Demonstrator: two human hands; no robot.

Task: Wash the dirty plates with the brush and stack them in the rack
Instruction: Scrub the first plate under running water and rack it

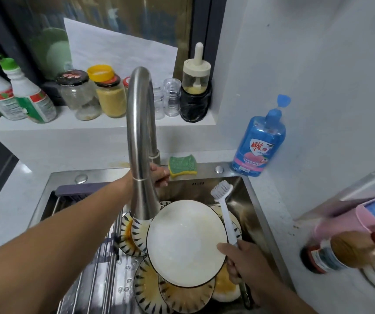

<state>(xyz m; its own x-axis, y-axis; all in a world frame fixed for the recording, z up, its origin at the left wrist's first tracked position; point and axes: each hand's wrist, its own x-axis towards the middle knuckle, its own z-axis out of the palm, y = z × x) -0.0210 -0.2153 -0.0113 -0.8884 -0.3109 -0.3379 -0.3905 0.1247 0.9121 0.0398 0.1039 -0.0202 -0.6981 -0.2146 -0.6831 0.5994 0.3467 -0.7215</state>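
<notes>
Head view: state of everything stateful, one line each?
Faucet: no stream visible.
Brush: bristle head up, above the plate.
White plate: tilted up over the pile.
Patterned plates: piled in sink, yellow residue.
Sponge: lying on sink ledge.
Soap bottle: upright.
Left hand: at faucet base, mostly hidden behind the spout; grip unclear.
Right hand: grips brush handle, thumb on white plate rim.

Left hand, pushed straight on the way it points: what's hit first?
Likely the green-and-yellow sponge on the sink ledge; the left hand looks close to it, though depth is unclear behind the faucet.
</notes>
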